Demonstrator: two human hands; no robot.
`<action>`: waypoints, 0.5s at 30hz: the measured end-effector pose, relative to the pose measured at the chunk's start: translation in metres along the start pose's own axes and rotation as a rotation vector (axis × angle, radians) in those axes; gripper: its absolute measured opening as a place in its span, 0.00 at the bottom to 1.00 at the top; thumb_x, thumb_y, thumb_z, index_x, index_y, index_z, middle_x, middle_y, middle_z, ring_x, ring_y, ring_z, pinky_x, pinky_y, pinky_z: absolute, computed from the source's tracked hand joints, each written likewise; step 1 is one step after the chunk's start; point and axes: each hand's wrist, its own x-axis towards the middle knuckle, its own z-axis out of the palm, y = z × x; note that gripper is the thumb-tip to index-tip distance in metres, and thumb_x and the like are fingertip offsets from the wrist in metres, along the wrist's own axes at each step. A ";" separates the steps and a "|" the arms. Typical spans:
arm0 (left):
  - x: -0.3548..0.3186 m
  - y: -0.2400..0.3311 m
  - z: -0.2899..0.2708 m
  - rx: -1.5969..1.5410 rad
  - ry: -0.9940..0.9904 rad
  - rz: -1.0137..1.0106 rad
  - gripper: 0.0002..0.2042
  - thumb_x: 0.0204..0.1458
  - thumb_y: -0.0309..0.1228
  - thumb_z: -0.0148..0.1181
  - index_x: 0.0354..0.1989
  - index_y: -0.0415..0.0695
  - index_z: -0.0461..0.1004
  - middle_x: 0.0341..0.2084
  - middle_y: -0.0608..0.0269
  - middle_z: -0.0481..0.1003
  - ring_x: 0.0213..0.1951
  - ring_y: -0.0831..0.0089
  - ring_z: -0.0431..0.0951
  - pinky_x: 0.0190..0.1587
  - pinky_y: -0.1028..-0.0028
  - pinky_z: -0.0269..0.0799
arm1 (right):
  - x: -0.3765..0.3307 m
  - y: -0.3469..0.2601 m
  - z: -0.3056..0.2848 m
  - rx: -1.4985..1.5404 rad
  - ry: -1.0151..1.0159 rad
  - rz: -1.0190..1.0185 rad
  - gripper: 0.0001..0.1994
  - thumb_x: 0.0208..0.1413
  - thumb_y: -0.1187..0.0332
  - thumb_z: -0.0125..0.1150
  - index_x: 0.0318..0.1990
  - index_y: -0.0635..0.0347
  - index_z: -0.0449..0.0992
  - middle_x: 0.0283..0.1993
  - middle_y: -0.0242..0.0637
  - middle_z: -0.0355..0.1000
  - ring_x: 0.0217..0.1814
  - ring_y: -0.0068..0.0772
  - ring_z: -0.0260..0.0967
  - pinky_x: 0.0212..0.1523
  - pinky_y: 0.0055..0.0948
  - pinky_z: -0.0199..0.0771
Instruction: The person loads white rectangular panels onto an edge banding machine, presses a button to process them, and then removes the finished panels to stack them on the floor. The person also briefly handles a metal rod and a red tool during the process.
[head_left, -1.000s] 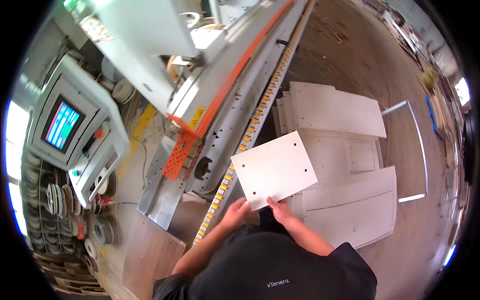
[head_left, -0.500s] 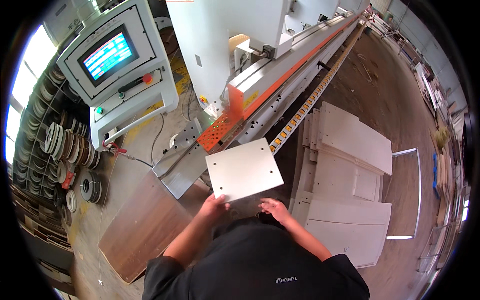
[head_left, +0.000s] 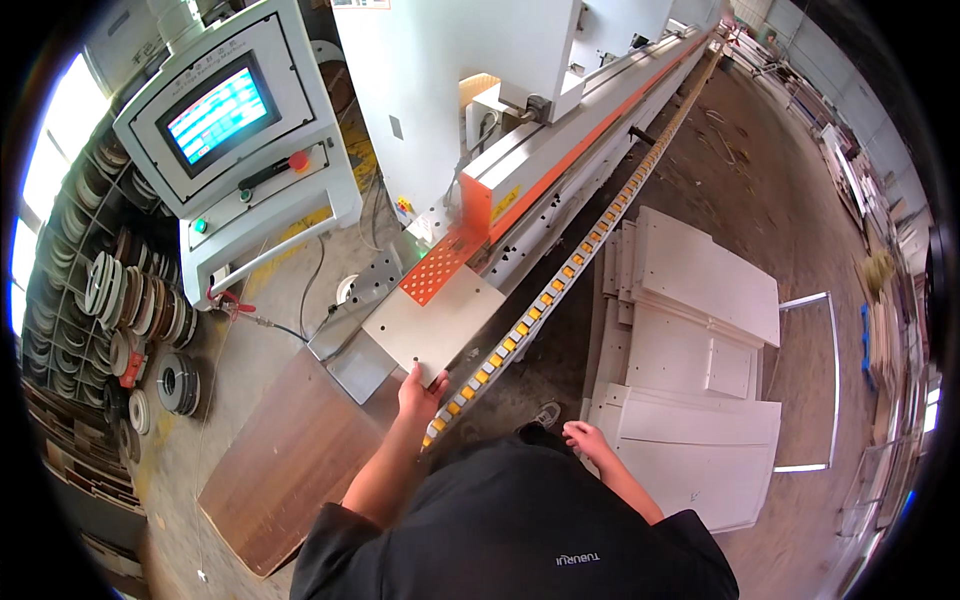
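A small white board (head_left: 432,325) with dark drilled holes lies flat at the near end of the long machine (head_left: 590,105). Its far part runs beneath the orange perforated guard (head_left: 438,272). At the board's near corner, my left hand (head_left: 418,393) grips the edge, thumb on top near a hole and the other fingers partly hidden. My right hand (head_left: 588,442) hangs off to the right, away from the board, fingers curled in with nothing visible in them.
A roller rail (head_left: 530,318) with yellow rollers runs along the machine's right side. The control panel (head_left: 225,115) stands at left, near edging coils (head_left: 178,384). White panels (head_left: 690,350) are stacked at right. A brown wooden board (head_left: 290,460) sits at lower left.
My left hand has brought the white board forward and left onto the machine, partly under the orange guard. My right hand has moved right and down, and its fingers have curled.
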 end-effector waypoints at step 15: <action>0.066 -0.041 0.116 -0.008 -0.026 0.023 0.18 0.66 0.46 0.56 0.55 0.48 0.69 0.45 0.59 0.76 0.43 0.58 0.79 0.42 0.60 0.80 | 0.002 0.089 -0.065 0.028 0.100 0.066 0.20 0.58 0.51 0.69 0.47 0.57 0.83 0.38 0.30 0.79 0.35 0.24 0.73 0.35 0.27 0.73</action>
